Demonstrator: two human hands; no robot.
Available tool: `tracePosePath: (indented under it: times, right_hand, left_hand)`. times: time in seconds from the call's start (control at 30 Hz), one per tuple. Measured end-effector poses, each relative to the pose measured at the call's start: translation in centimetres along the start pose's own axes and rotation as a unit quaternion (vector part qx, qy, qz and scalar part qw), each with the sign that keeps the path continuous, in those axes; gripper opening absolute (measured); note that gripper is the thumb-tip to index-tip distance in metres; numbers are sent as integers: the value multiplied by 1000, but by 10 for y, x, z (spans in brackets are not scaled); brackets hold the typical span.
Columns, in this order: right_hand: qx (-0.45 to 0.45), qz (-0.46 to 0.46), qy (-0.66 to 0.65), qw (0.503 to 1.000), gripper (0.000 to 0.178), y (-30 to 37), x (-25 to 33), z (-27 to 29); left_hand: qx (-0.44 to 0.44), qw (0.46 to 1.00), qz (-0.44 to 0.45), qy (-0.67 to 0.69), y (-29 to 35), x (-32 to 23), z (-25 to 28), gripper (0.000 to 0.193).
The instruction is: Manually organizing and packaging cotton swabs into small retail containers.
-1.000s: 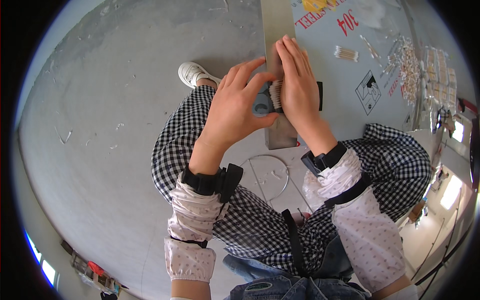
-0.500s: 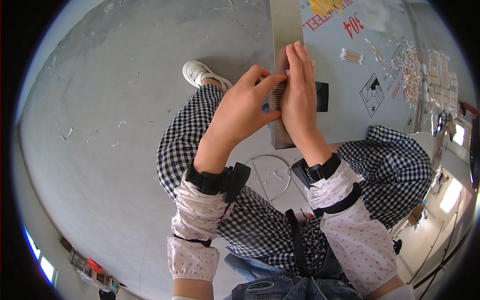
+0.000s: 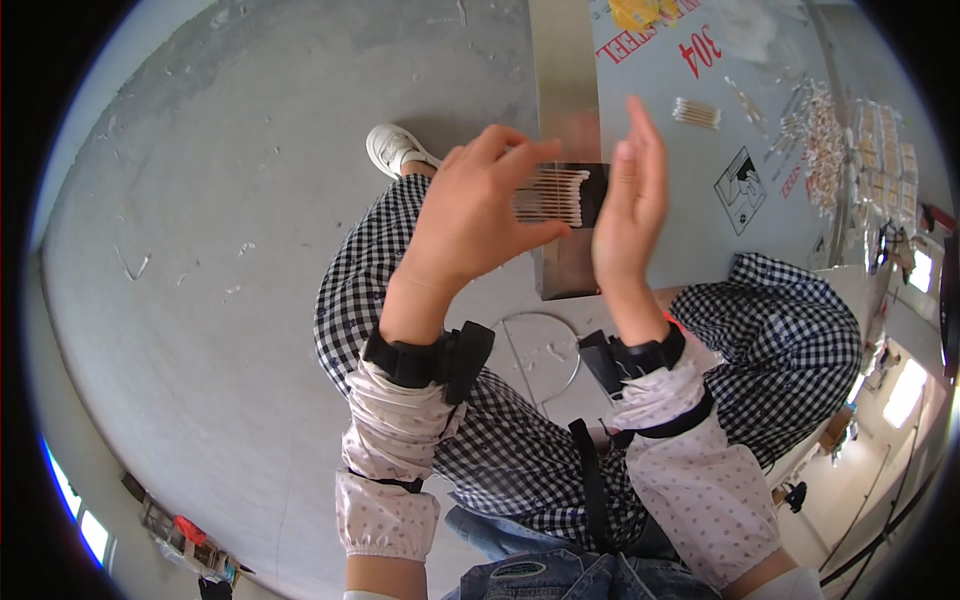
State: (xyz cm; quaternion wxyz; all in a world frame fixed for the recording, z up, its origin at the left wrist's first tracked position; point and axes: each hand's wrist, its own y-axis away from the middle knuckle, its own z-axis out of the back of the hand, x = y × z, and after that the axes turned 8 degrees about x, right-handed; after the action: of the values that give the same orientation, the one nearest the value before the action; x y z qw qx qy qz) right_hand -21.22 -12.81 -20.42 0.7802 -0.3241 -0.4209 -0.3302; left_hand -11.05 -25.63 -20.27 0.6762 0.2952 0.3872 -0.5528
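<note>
My left hand (image 3: pixel 465 220) is closed around a flat row of cotton swabs (image 3: pixel 555 197), thumb on the near side and fingers on the far side. Their white tips point right, over a black pad (image 3: pixel 596 190) at the table's left edge. My right hand (image 3: pixel 630 205) is upright beside those tips, fingers stretched out and slightly blurred. A gap separates it from the swabs, and nothing is in it. The ends of the swabs inside my left palm are hidden.
On the metal-topped table (image 3: pixel 660 200) lie a small swab bundle (image 3: pixel 696 113), a few loose swabs (image 3: pixel 745 103) and a big swab heap (image 3: pixel 820 145). Rows of packed swabs (image 3: pixel 885 165) lie farther right. A yellow wrapper (image 3: pixel 640 12) is at the far edge.
My right hand has moved right, away from the swab ends it was pressed against. My left hand has shifted slightly left, still gripping the swabs, whose tips now show.
</note>
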Motion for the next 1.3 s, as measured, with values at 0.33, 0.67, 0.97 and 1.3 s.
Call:
tracePosePath:
  times: [0.33,0.67,0.97,1.3]
  right_hand:
    - [-7,64,63,996,41,-2,94,152]
    - [309,19,164,937,46,-81,207,224]
    - [370,-21,141,918,41,-189,-15,128]
    - [282,-57,288,913,44,-254,-64,59]
  left_hand:
    - [-241,954,110,139,1,16,19,23]
    - [-409,880,89,222,28,-16,11,13]
    - [-432,858,107,257,25,-3,4,12]
    - [-385,852,164,315,10,-17,30,14]
